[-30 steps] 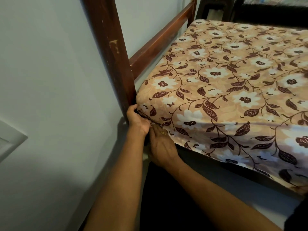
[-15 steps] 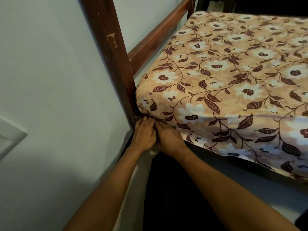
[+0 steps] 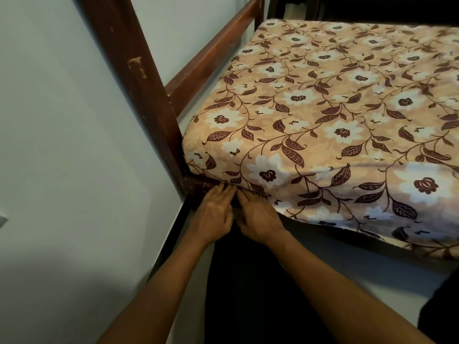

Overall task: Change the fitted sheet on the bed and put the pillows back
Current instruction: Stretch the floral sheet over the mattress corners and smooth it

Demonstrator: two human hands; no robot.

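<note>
1. The floral fitted sheet [image 3: 323, 115] lies stretched over the bed [image 3: 216, 53].
2. My left hand [image 3: 213, 214] presses straight, close-held fingers on its corner hem.
3. My right hand [image 3: 258, 219] touches alongside; fingertips hidden, perhaps pinching.
4. A wooden bedpost [image 3: 139, 95] stands just left.

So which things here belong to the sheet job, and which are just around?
Job: fitted sheet; left hand and right hand at its corner hem.
Around: wooden bedpost, side rail, wall.
</note>
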